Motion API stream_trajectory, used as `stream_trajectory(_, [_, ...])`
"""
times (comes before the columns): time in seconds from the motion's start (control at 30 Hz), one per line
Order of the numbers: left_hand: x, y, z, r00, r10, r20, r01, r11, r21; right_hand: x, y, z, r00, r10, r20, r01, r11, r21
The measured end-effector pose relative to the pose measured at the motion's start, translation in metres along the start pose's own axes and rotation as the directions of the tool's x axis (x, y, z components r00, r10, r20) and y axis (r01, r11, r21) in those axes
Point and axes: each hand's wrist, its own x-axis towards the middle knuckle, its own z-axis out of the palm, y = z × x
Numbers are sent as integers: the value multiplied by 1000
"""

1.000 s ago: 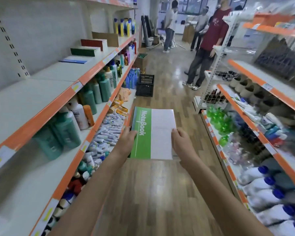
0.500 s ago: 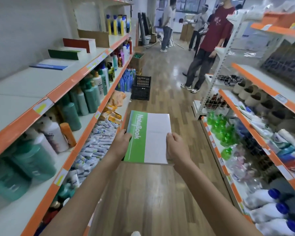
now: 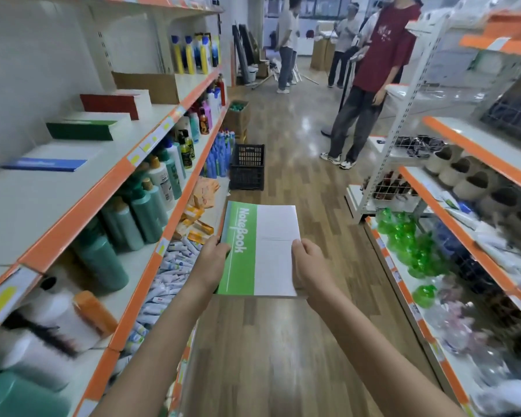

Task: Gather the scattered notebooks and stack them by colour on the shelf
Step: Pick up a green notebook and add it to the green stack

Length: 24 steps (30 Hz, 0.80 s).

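Aisle: hands (image 3: 309, 263) outstretched (gripping notebook (image 3: 260, 251))

"NoteBook" in white on green band of held notebook (image 3: 259, 251), other labels unreadable

Up and to the left of the left hand (image 3: 212, 263), the white shelf (image 3: 82, 188) carries a blue notebook (image 3: 44, 164), a green stack (image 3: 86, 127) and a red stack (image 3: 115, 101) further along.

Wearer moved forward along aisle; green (image 3: 88, 130) and red (image 3: 115, 103) notebook stacks on shelf (image 3: 109, 173) nearer.
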Motion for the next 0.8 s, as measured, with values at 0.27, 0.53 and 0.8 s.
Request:
stream_trajectory(0.27, [95,8,10,998,-14,-54,13,1000,-17,107,-13,18,997,-26,69,27,1000,-13])
stream_trajectory(0.53, [230,42,42,993,16,-120,-20,999,-38,254,-47,27,992,-75,105,79,996,-38])
stream_trajectory(0.8, [333,66,62,981,39,-191,-63,991,-121,373,-74,38,979,-112,171,120,992,-41])
